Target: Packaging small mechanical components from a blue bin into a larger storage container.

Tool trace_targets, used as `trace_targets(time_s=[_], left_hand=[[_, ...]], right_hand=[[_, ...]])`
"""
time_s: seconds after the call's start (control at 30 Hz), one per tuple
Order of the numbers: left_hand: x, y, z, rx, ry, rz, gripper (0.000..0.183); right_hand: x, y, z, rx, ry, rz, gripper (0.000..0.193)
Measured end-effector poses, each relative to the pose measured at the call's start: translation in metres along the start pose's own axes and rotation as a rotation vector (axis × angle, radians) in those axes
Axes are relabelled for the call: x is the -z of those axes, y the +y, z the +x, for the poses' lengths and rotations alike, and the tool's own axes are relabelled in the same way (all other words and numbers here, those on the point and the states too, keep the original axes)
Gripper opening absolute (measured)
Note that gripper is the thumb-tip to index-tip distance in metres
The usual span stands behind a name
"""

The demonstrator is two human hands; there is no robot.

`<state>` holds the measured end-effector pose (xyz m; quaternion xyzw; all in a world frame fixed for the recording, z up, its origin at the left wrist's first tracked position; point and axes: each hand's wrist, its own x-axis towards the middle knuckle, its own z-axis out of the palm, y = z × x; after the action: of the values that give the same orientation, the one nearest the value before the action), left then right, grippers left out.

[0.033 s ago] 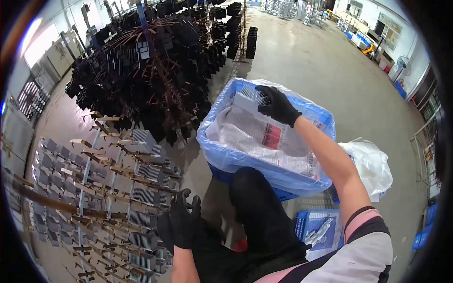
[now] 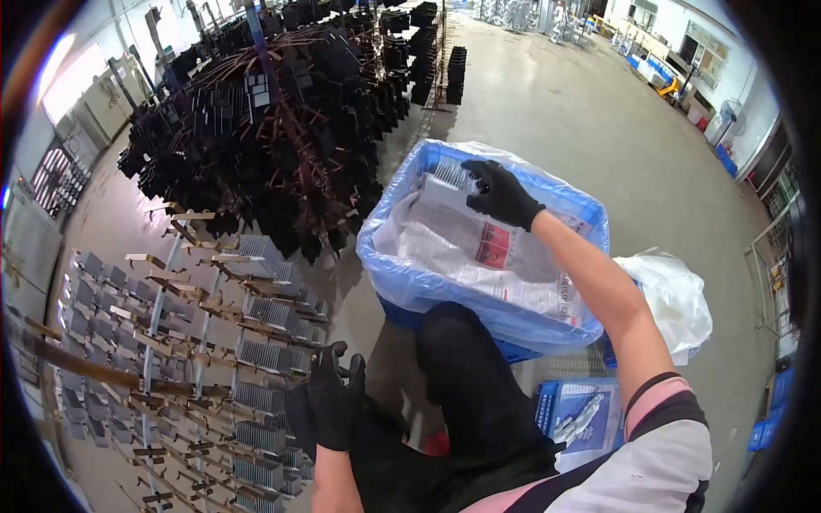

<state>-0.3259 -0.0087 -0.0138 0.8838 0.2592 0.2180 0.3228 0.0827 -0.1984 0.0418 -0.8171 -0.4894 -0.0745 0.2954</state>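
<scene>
My right hand (image 2: pixel 506 198), in a black glove, reaches into the far end of a blue crate (image 2: pixel 590 222) lined with blue plastic film. Its thumb and fingers grip the right end of a silver finned heat sink (image 2: pixel 446 186), fins upward. Below the heat sink, printed newspaper (image 2: pixel 445 235) covers the crate's contents. My left hand (image 2: pixel 335 398), also black-gloved, hovers over my left leg near the hanging rack. Its fingers are loosely bent and apart, with nothing between them.
At left, a rack (image 2: pixel 162 299) holds several hanging silver heat sinks (image 2: pixel 261 355). Behind it stands a dense rack of black parts (image 2: pixel 282 128). A white plastic bag (image 2: pixel 671 299) and a blue crate with a clear bag (image 2: pixel 581 410) are at right.
My right hand and the heat sink have sunk slightly toward the newspaper in the crate. My left hand stays in nearly the same place.
</scene>
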Motion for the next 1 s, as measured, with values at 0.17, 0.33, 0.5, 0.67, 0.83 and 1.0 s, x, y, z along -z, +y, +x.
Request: trace_targets(time_s=[0.17, 0.33, 0.5, 0.67, 0.83, 1.0], left_hand=[[-0.008, 0.000, -0.001, -0.048, -0.004, 0.045, 0.028], [-0.011, 0.002, 0.001, -0.081, -0.013, 0.071, 0.028], [-0.009, 0.003, 0.001, -0.096, 0.004, 0.117, 0.029], [-0.010, 0.010, 0.005, -0.086, -0.018, 0.123, 0.030], [-0.014, -0.004, 0.000, -0.207, 0.030, 0.193, 0.029], [-0.009, 0.000, 0.001, -0.110, 0.081, 0.040, 0.024]], right_hand=[[-0.052, 0.030, -0.002, 0.131, -0.050, 0.011, 0.061], [-0.076, 0.048, 0.014, 0.057, -0.027, 0.008, 0.056], [-0.085, 0.027, 0.011, -0.051, -0.021, -0.326, 0.051], [-0.083, 0.032, -0.002, -0.127, -0.019, -0.476, 0.047], [-0.084, 0.033, -0.004, -0.026, 0.004, -0.444, 0.049], [-0.080, 0.014, -0.005, -0.039, 0.014, -0.715, 0.059]])
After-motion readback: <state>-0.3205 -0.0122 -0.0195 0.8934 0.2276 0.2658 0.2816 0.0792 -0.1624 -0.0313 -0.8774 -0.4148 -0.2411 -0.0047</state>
